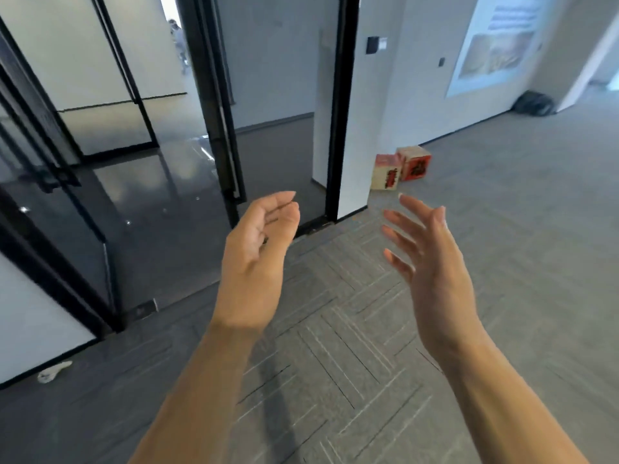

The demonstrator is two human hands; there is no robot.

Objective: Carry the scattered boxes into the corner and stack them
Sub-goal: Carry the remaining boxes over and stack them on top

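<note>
Head view: fingers (283, 204) of the left hand (258, 252) curl loosely, the right hand (432, 266) spreads its own; both hold nothing. Two boxes (385, 174) sit touching on the floor (502, 236) against the wall (412, 95), well ahead. Best to step close, then grip opposite sides.

Two cardboard boxes: one cream-and-red box (386, 174), one red box (414, 163). Two bare hands: left hand (258, 262), right hand (432, 272). One black bag (534, 102).
</note>
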